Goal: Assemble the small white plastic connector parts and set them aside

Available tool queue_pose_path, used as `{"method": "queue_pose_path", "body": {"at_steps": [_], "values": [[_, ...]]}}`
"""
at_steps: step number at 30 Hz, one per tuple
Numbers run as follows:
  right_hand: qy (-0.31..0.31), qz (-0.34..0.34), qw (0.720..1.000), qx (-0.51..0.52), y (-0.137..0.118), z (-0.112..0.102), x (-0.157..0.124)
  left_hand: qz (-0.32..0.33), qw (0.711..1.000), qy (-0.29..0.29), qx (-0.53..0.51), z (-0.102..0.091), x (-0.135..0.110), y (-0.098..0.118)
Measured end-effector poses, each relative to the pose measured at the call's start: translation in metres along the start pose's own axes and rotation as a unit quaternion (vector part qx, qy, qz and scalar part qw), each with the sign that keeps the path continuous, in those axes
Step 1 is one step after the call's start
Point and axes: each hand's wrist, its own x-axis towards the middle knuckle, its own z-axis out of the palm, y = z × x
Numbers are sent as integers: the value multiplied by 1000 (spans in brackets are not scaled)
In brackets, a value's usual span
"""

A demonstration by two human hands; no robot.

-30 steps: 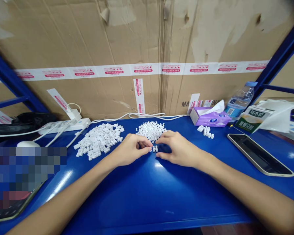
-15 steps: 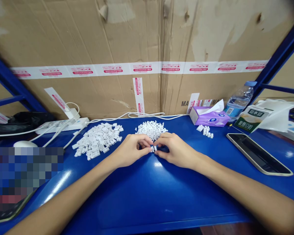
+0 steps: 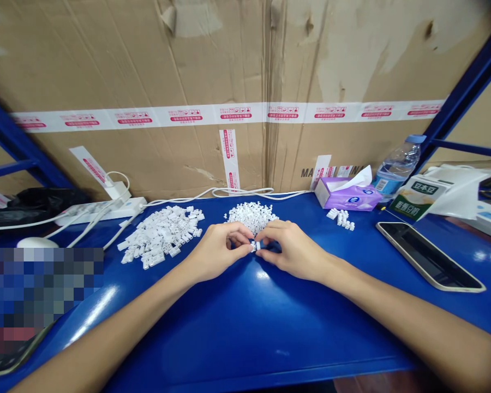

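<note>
My left hand (image 3: pixel 215 251) and my right hand (image 3: pixel 292 248) meet at the middle of the blue table (image 3: pixel 245 327), fingertips pinched together on a small white plastic part (image 3: pixel 256 246). Just behind the hands lies a heap of tiny white pieces (image 3: pixel 251 214). A wider pile of larger white plastic parts (image 3: pixel 159 234) spreads to the left of my left hand. A few assembled white parts (image 3: pixel 342 218) sit apart at the right, in front of the tissue pack.
A phone (image 3: pixel 429 256) lies face up at the right. A purple tissue pack (image 3: pixel 347 194), a water bottle (image 3: pixel 399 166) and a green carton (image 3: pixel 419 197) stand behind it. A white power strip (image 3: pixel 106 210) with cables runs along the cardboard wall (image 3: pixel 245 82). A white mouse (image 3: pixel 36 242) sits far left.
My hands have closed in on each other; the white part that lay between them on the table is now pinched by both sets of fingertips.
</note>
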Motion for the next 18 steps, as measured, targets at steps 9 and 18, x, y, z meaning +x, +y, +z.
{"method": "queue_pose_path", "body": {"at_steps": [9, 18], "values": [[10, 11, 999, 38, -4, -1, 0, 13, 999, 31, 20, 3, 0, -2], [29, -13, 997, 67, -5, -2, -1, -5, 999, -15, -33, 2, 0, 1]]}}
